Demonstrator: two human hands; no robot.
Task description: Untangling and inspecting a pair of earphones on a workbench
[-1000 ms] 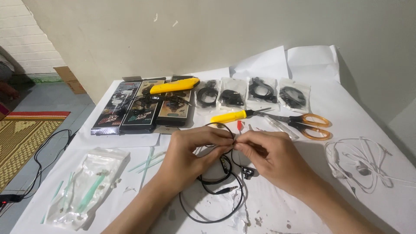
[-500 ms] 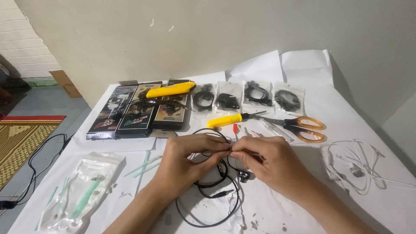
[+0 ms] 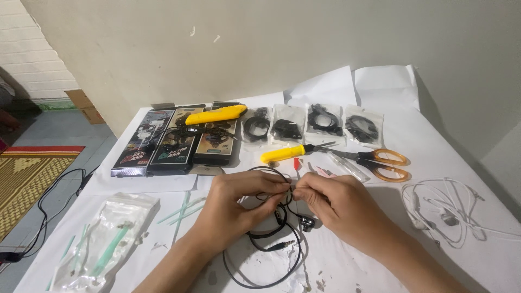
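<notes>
Two hands, left hand (image 3: 236, 203) and right hand (image 3: 339, 206), fingertips together on black earphone cable (image 3: 271, 247)

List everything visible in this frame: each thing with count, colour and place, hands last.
black earphone cable: 1, black, loose loops on the table centre, pinched by both hands
boxes: 3, dark, far left in a row
yellow tool: 1, yellow, lying on the boxes
bagged cables: 4, black in clear bags, far centre row
yellow-handled tool: 1, before the bags
scissors: 1, orange handles, right of centre
white earphones: 1 tangle, white, near right
clear bag: 1, green sticks inside, near left
green sticks: several loose, left of centre
paper sheets: white, covering the table
left hand: 1, grip on cable
right hand: 1, grip on cable
</notes>
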